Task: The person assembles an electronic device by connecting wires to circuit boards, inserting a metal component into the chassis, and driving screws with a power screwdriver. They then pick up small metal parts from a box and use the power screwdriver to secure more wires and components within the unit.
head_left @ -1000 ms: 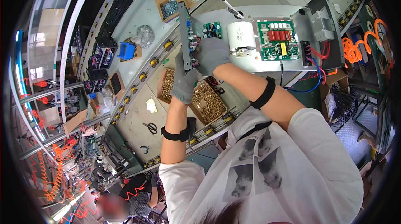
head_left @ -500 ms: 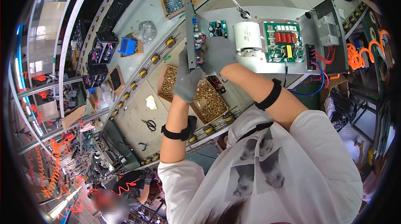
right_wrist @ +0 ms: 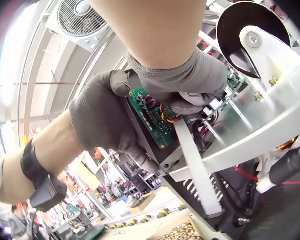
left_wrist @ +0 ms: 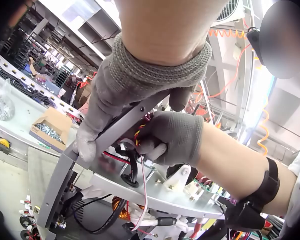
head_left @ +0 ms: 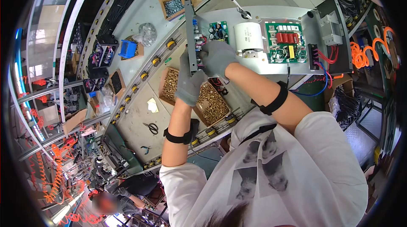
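Note:
My gloved left hand (head_left: 189,83) grips the near end of an upright dark grey panel (head_left: 190,28), fingers on its outer face. A green circuit board (right_wrist: 162,136) is mounted on the panel's inner side in the right wrist view. My gloved right hand (head_left: 220,57) works close against that inner side, with curled fingers pinching thin yellow, red and black wires (right_wrist: 168,116). A flat grey ribbon cable (right_wrist: 196,167) hangs below these fingers. The wires' ends are hidden behind the glove. In the left wrist view a pinkish-white wire (left_wrist: 144,195) dangles beneath my right hand.
On the metal chassis plate (head_left: 263,12) stand a white cylinder (head_left: 247,36) and a green board with red parts (head_left: 287,42). Boxes of brass fasteners (head_left: 214,108) sit nearby. Scissors (head_left: 151,128) and pliers (head_left: 145,150) lie leftward. Another person (head_left: 127,201) is at lower left.
The head view shifts slightly. Both hands stay at the panel, my right hand moving only a little against its inner side. The person in the background has changed posture.

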Motion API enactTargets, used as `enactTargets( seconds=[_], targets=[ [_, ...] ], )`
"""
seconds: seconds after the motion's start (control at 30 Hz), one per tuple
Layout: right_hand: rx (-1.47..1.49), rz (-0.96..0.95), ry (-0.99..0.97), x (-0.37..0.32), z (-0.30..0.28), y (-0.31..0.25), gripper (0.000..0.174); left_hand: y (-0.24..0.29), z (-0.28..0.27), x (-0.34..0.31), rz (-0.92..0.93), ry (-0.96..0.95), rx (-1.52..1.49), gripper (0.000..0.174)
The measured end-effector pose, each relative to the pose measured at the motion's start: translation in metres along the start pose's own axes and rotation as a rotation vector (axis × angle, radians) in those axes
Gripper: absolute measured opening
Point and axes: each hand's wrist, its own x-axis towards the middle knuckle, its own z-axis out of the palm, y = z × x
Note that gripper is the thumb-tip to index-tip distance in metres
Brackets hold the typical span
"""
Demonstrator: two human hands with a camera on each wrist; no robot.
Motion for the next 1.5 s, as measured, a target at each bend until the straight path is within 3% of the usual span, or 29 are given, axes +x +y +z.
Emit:
enactTargets(
  seconds=[0.27, 0.4, 0.57, 0.63, 0.67, 0.7, 0.73, 0.77, 0.8, 0.87, 0.9, 0.97, 1.03, 1.1, 1.17, 1.23, 1.43, 1.5],
  targets=[
    [0.332, 0.029, -0.162, 0.005, -0.005, 0.004, 0.027, -0.003, 0.0, -0.003, -0.039, 0.022, 0.055, 0.072],
    [0.361, 0.066, -0.17, 0.006, -0.002, 0.003, 0.027, -0.006, -0.002, -0.001, -0.037, 0.031, 0.11, 0.072],
    [0.23, -0.104, -0.118, 0.0, 0.014, 0.009, 0.032, -0.001, -0.003, -0.004, -0.058, -0.034, 0.073, 0.07],
    [0.333, -0.146, -0.021, -0.027, 0.011, 0.016, 0.035, 0.004, 0.012, -0.017, 0.135, 0.125, 0.055, 0.066],
    [0.436, -0.181, 0.065, -0.044, 0.008, 0.023, 0.038, -0.003, 0.02, -0.027, 0.119, 0.284, -0.019, 0.063],
    [0.384, -0.272, 0.095, -0.06, 0.003, 0.031, 0.038, -0.014, 0.025, -0.035, 0.128, 0.289, -0.022, 0.063],
    [0.333, -0.358, 0.123, -0.074, -0.002, 0.04, 0.039, -0.026, 0.03, -0.043, 0.23, 0.471, -0.069, 0.063],
    [0.327, -0.363, 0.122, -0.083, -0.001, 0.051, 0.039, -0.04, 0.034, -0.05, 0.332, 0.654, -0.118, 0.062],
    [0.258, -0.314, 0.109, -0.089, 0.0, 0.063, 0.039, -0.057, 0.039, -0.057, 0.334, 0.661, -0.126, 0.062],
    [0.157, -0.231, 0.071, -0.095, 0.002, 0.071, 0.041, -0.086, 0.049, -0.069, 0.356, 0.798, 0.222, 0.047],
    [0.151, -0.232, 0.073, -0.094, 0.002, 0.068, 0.041, -0.086, 0.055, -0.068, 0.357, 0.799, 0.216, 0.047],
    [0.158, -0.3, 0.046, -0.092, 0.009, 0.056, 0.041, -0.084, 0.064, -0.063, 0.254, 0.666, 0.252, 0.033],
    [0.175, -0.268, 0.048, -0.089, 0.025, 0.049, 0.039, -0.083, 0.065, -0.052, 0.214, 0.678, 0.217, 0.032],
    [0.208, -0.352, -0.088, -0.084, 0.04, 0.05, 0.038, -0.077, 0.065, -0.041, 0.13, 0.699, 0.149, 0.033],
    [0.204, -0.357, -0.085, -0.079, 0.042, 0.054, 0.039, -0.063, 0.064, -0.039, 0.09, 0.744, 0.285, 0.038],
    [0.112, -0.448, -0.203, -0.081, 0.026, 0.051, 0.042, -0.056, 0.064, -0.038, -0.024, 0.781, 0.324, 0.039],
    [-0.042, -0.248, -0.211, -0.103, 0.012, 0.058, 0.054, -0.06, 0.073, -0.023, -0.093, 0.864, 0.588, 0.042],
    [-0.091, -0.245, -0.225, -0.106, 0.007, 0.056, 0.054, -0.068, 0.078, -0.018, -0.05, 0.918, 0.51, 0.04]
  ],
)
